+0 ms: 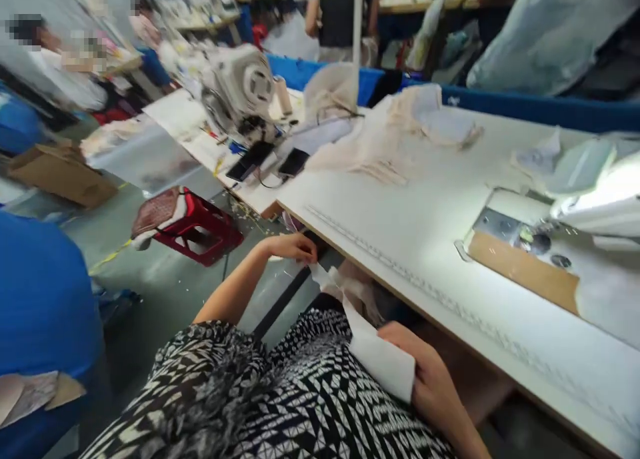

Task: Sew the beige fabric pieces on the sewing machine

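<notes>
A thin white piece, fabric or paper (383, 355), stretches across my lap below the table edge. My right hand (427, 372) grips its wider end, thumb on top and fingers underneath. At the far end, my left hand (295, 247) has its fingers curled in a pinch where the narrow, crumpled end of the piece begins. Pale, sheer cloth (363, 292) hangs just behind it, partly under the table. The fingertips of the right hand are hidden behind the piece.
A white sewing table (380, 225) runs along my right, with a lit sewing machine (595, 212). Further back are another machine (240, 89), two phones (293, 162) and pale cut fabric (370, 149). A red stool (193, 225) stands on the floor. Other people sit beyond.
</notes>
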Available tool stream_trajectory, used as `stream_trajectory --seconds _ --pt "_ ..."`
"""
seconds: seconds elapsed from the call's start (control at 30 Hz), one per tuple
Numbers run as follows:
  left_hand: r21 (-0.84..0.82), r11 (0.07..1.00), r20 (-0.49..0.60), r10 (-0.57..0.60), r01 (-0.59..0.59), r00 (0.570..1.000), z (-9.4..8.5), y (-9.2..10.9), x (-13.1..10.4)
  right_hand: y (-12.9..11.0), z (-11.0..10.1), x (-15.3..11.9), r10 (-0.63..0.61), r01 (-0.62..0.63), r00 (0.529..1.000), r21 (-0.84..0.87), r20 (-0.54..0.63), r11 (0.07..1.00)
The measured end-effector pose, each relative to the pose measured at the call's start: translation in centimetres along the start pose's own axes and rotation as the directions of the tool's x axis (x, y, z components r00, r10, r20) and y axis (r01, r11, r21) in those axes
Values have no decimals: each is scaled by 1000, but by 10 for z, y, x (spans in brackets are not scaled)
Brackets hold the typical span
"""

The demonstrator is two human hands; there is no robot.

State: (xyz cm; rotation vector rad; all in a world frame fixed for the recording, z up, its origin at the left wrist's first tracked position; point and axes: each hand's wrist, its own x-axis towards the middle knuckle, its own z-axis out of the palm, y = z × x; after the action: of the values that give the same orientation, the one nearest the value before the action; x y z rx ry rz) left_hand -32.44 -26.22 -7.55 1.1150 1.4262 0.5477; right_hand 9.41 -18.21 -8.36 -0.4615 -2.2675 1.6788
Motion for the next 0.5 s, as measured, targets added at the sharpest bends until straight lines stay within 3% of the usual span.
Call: stream_trajectory --seconds 0.07,0.13,0.2,0.27,0.37,0.43,0.5 --pt "67 994 12 -84 83 996 0 -16 16 7 21 2 206 -176 972 237 -112 956" --pt "129 981 41 -152 146 988 2 -26 34 27 36 6 375 -239 858 374 -351 896" --pt "175 970 69 -180 166 981 7 -29 50 52 42 10 422 -240 763 392 -489 888" --pt "205 966 80 -176 157 981 15 -31 64 77 40 13 411 -241 719 353 -561 904" --pt "244 957 53 -178 160 983 29 -33 81 105 28 12 345 -270 713 215 -610 938" --pt "260 950 35 -187 172 982 37 -35 90 115 21 9 267 -289 762 60 -590 956" --pt "271 947 19 -187 175 982 43 -35 94 117 18 8 148 -261 843 -152 -517 953"
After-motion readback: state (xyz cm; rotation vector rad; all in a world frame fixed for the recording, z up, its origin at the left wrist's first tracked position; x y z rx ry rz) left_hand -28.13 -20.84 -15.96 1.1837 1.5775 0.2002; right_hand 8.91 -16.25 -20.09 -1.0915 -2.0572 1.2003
